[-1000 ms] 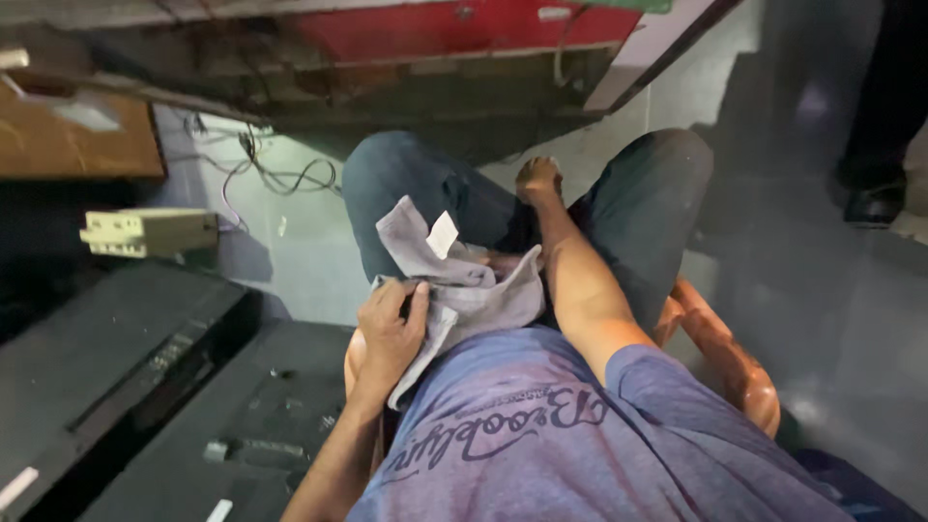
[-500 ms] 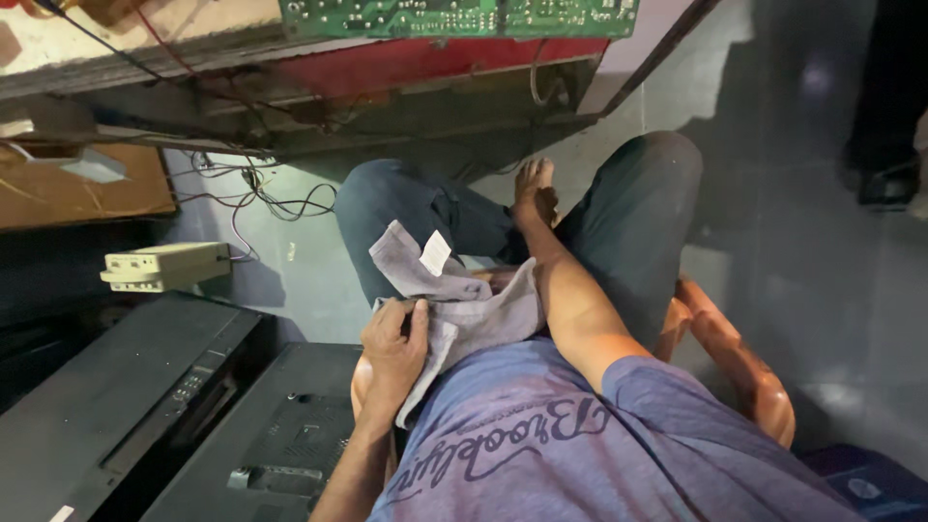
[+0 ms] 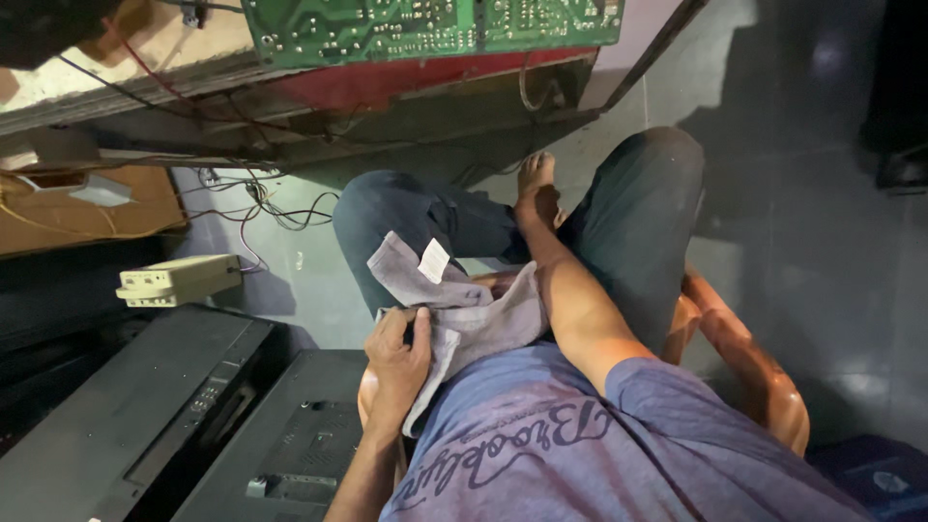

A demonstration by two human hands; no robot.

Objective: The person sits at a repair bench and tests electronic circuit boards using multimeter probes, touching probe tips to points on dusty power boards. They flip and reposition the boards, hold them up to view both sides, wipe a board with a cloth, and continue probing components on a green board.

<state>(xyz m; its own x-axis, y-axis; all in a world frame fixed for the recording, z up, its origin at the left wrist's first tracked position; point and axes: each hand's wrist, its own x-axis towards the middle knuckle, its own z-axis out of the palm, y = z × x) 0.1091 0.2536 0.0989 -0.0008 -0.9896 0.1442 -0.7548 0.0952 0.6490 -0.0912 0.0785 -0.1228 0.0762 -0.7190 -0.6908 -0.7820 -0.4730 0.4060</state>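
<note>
I sit on an orange plastic chair (image 3: 764,372) in dark jeans, with a grey cloth (image 3: 483,314) lying over my lap. The cloth has a small white tag (image 3: 433,259). My left hand (image 3: 398,350) grips the cloth's near edge, thumb on top. My right arm reaches forward between my knees. My right hand (image 3: 536,182) is low near the floor with its fingers curled downward. Whether it holds anything is hidden.
A green circuit board (image 3: 435,24) sits above a red casing, with loose wires (image 3: 280,208) beneath. A beige box (image 3: 179,278) and two black flat panels (image 3: 126,411) (image 3: 290,440) lie at left. Another person's dark shoe (image 3: 901,169) stands at far right on the grey floor.
The view has tilted up, bringing the green circuit board into sight. My left hand stays gripping the cloth and my right arm stays stretched forward.
</note>
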